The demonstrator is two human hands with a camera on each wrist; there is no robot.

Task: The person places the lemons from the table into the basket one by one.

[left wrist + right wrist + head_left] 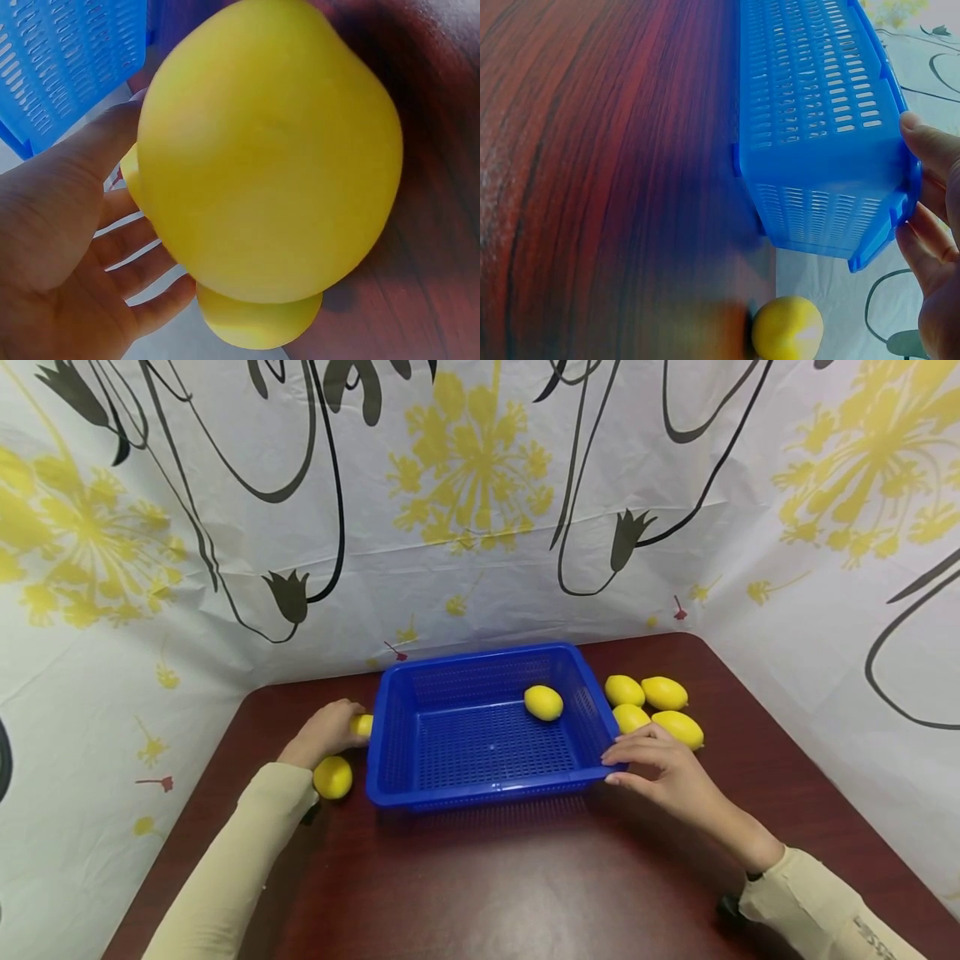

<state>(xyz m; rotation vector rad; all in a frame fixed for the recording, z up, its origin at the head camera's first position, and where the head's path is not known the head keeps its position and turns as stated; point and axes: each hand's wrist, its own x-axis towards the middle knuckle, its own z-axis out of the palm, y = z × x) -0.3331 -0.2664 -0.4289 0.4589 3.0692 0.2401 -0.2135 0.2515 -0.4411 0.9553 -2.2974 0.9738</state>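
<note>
A blue plastic basket [491, 747] with slotted sides stands on the table, one lemon [543, 702] inside it. At its left side, my left hand [324, 732] holds a lemon [362, 725], mostly hidden by the hand. Another lemon [333, 777] lies by the left wrist and fills much of the left wrist view, with a further lemon [259, 324] partly behind it. My right hand [660, 768] pinches the basket's rim at the near right corner, thumb below and fingers on top. In the right wrist view the thumb and fingers [922, 247] are at that rim.
Several lemons [664, 693] lie grouped on the table to the right of the basket, close to the right hand. The dark red-brown table [480, 885] meets a patterned white sheet [465, 585] at the back and sides.
</note>
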